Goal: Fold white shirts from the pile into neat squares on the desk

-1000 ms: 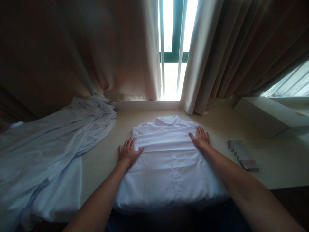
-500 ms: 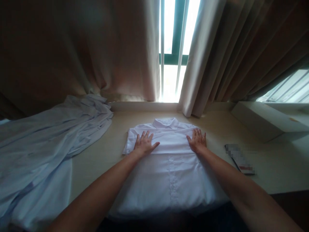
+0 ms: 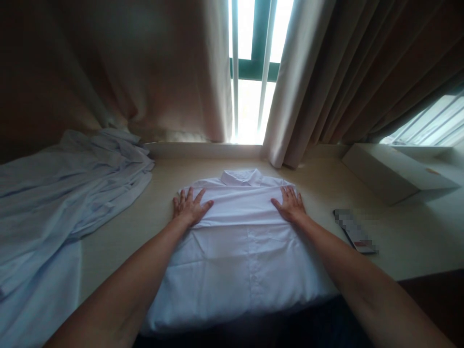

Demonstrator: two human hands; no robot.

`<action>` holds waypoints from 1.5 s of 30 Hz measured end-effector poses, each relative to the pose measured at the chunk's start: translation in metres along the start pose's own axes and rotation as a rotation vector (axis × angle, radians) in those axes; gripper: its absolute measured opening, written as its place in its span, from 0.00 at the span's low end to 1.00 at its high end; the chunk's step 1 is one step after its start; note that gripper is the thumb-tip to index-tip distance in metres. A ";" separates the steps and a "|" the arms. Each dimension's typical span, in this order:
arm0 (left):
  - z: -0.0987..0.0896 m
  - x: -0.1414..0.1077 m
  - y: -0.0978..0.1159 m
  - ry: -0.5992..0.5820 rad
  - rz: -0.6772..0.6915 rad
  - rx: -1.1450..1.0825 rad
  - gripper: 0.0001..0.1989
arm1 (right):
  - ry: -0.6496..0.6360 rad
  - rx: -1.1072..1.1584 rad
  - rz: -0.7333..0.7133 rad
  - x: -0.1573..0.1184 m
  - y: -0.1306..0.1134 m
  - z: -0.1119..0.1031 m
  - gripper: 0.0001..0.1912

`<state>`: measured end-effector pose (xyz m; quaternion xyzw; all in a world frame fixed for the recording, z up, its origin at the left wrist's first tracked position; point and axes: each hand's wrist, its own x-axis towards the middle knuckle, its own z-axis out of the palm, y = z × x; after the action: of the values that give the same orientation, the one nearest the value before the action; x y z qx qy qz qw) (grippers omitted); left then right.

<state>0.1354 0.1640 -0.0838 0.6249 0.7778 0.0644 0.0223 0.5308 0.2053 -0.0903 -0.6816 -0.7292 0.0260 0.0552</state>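
Observation:
A white collared shirt (image 3: 232,256) lies on the pale table in front of me, its collar pointing to the window. Across its upper part runs a flat folded band of cloth, and a button placket shows below that. My left hand (image 3: 190,207) rests on the left end of the band, fingers spread. At the right end, my right hand (image 3: 290,205) lies palm down with its thumb and fingers apart. Both hands touch the cloth without gripping it. The shirt's lower part reaches the table's near edge, close to my body.
On the left, a rumpled heap of white clothes (image 3: 108,179) covers the table (image 3: 174,166). A dark-edged flat object, partly blurred out (image 3: 355,232), lies to the right. Behind it stands a pale box (image 3: 395,169). Curtains (image 3: 163,72) hang along the back beside a window (image 3: 250,106).
My left hand has slid left to the edge of the folded band. My right hand stays at the right end. The view has shifted slightly.

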 end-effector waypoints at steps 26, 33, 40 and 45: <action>-0.010 -0.065 0.008 -0.040 0.218 0.034 0.37 | -0.102 0.021 -0.225 -0.056 -0.045 -0.015 0.38; -0.016 -0.066 0.015 -0.038 0.193 0.061 0.35 | -0.037 -0.017 0.009 -0.082 0.035 -0.030 0.34; -0.026 -0.121 0.000 0.123 0.101 0.077 0.34 | 0.254 0.113 0.178 -0.204 0.075 -0.022 0.32; -0.027 -0.218 -0.034 0.285 -0.010 0.000 0.32 | 0.309 0.313 0.323 -0.278 0.074 -0.009 0.26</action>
<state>0.1465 -0.0577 -0.0710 0.6056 0.7760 0.1525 -0.0881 0.6235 -0.0666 -0.1025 -0.7681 -0.5811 0.0428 0.2656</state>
